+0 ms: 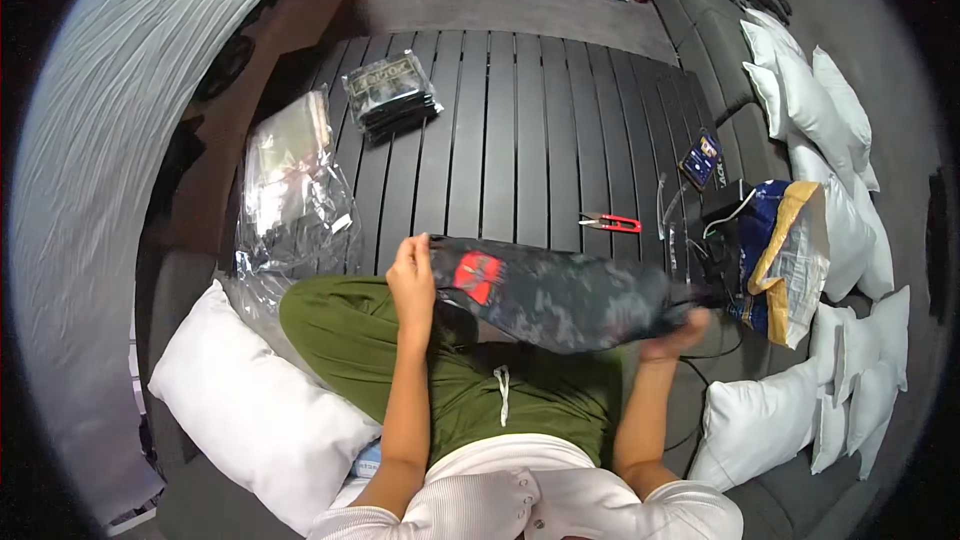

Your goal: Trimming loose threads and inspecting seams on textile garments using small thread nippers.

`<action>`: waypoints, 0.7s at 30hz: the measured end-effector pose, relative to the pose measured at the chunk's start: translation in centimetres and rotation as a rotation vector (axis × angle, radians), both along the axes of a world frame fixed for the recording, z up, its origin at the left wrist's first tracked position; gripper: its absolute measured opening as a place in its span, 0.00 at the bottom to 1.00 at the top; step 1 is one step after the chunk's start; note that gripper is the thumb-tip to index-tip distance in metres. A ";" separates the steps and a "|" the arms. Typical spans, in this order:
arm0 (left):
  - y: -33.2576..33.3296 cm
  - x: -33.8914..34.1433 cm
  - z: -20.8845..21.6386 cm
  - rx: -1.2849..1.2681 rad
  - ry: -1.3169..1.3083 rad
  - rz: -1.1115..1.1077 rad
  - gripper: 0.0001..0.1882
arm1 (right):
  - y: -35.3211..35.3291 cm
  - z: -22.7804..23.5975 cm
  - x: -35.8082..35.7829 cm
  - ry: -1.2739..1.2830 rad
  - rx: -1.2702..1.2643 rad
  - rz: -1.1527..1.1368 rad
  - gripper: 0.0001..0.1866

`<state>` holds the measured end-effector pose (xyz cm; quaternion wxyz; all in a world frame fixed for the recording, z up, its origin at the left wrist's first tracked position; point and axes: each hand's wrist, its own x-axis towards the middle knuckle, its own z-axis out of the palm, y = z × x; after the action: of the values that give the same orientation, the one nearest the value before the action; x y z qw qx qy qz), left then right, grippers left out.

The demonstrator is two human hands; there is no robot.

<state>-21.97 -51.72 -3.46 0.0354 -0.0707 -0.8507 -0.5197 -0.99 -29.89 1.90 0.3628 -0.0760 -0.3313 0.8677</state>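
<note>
Stretched across my lap is a long dark camouflage cloth piece [570, 292] with a red patch near its left end; its exact kind does not show. My left hand [410, 275] grips its left end, the thumb on top. At the other end my right hand [676, 335], blurred by motion, is closed on the lower corner. The cloth hangs in front of the slatted table's near edge, over my green trousers. Beyond its right half lie red-handled thread snips [610, 223] on the table.
On the black slatted table [490, 140] sit a stack of packed camouflage items [390, 95] and clear plastic bags [290, 190]. At the right are a dark card-like pack [703, 160] and a blue-and-gold bag [785, 260]. White pillows [260, 400] flank me on the sofa.
</note>
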 end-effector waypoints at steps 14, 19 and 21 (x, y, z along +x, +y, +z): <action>-6.4 -3.0 3.9 1.016 -0.571 0.032 0.11 | 6.3 4.1 0.2 -0.130 0.138 -0.049 0.33; -1.4 -4.7 0.9 0.637 -0.688 -0.124 0.31 | 12.6 -10.9 -0.7 -0.370 -0.062 -0.205 0.28; -0.9 -3.4 -1.3 0.385 -0.458 -0.194 0.38 | 8.7 -10.2 -2.5 -0.588 -0.139 -0.136 0.27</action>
<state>-25.37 -52.65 -4.74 -0.1942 -0.0245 -0.7118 -0.6746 -3.46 -21.14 -8.33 0.3025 -0.3704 -0.3559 0.8029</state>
